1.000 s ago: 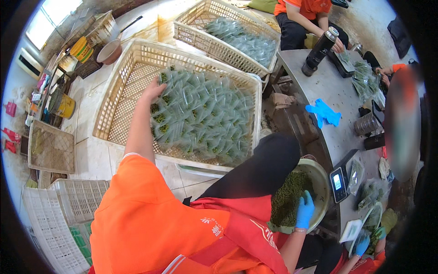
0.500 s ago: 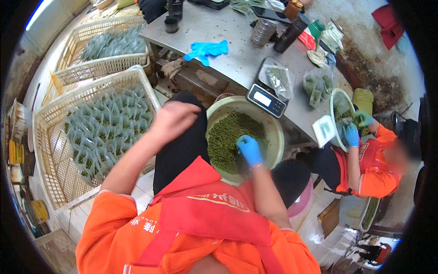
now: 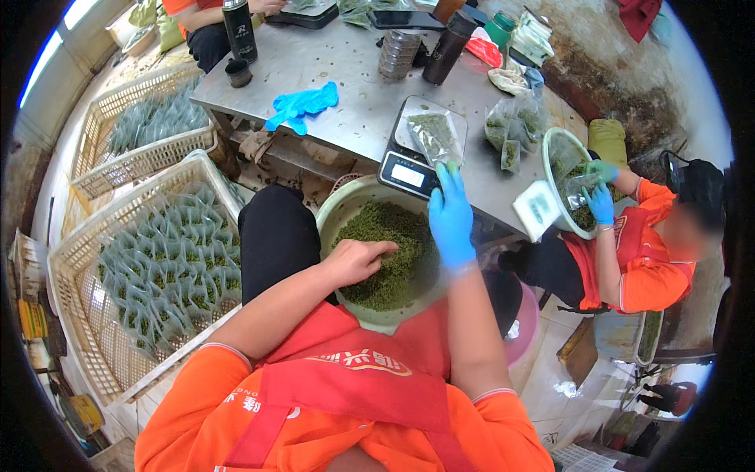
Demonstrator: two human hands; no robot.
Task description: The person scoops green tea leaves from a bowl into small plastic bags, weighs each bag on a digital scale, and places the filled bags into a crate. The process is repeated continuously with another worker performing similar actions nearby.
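Note:
My left hand (image 3: 358, 261) is bare and hangs over the left part of a pale green basin (image 3: 325, 214). Its fingers are loosely bent, one reaching out, and nothing shows in them. Small green granules, like dried buds or tea, fill the basin (image 3: 385, 287). My right hand (image 3: 452, 220), in a blue glove, is raised at the scale's near edge with fingers stretched out. Their tips meet the lower end of a clear bag (image 3: 434, 138) partly filled with green material. That bag lies on a digital scale (image 3: 405, 175); whether the fingertips touch it I cannot tell.
On the left a cream crate (image 3: 82, 346) holds rows of filled bags; another crate (image 3: 145, 173) stands behind it. The metal table (image 3: 346, 67) bears a blue glove (image 3: 303, 106), dark flasks and filled bags (image 3: 515, 130). At right a co-worker (image 3: 641, 259) handles a bag over another basin.
My right hand has left the granules and risen to the bag on the scale. My left hand has moved right, from above my leg to over the basin. The view has shifted.

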